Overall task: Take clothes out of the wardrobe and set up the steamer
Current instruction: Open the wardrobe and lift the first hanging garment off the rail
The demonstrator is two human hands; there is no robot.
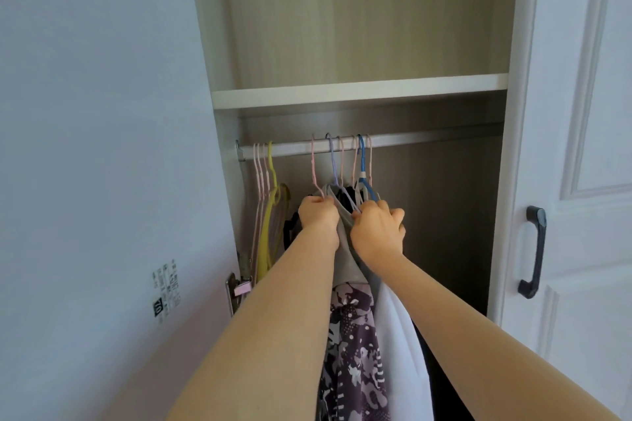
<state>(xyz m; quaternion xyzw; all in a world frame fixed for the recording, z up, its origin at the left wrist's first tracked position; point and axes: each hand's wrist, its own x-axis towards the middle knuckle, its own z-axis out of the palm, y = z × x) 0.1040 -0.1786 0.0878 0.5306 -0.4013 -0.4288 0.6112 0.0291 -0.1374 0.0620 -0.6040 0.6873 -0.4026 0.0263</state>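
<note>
Inside the open wardrobe a metal rail (427, 141) carries several thin hangers. A grey garment (345, 243) hangs from a purple hanger (333, 164) in the middle. My left hand (318, 214) grips its left shoulder and my right hand (378, 231) grips its right shoulder, fingers curled over the hanger arms. Below my forearms hang a purple patterned garment (355, 345) and a white garment (400, 345). A blue hanger (363, 164) hangs just right of the grey garment. No steamer is in view.
Empty pink hangers and a yellow hanger (272, 202) hang at the rail's left end. A white shelf (359, 90) sits above the rail. The open door (78, 147) stands on the left; a shut door with a black handle (531, 253) is on the right.
</note>
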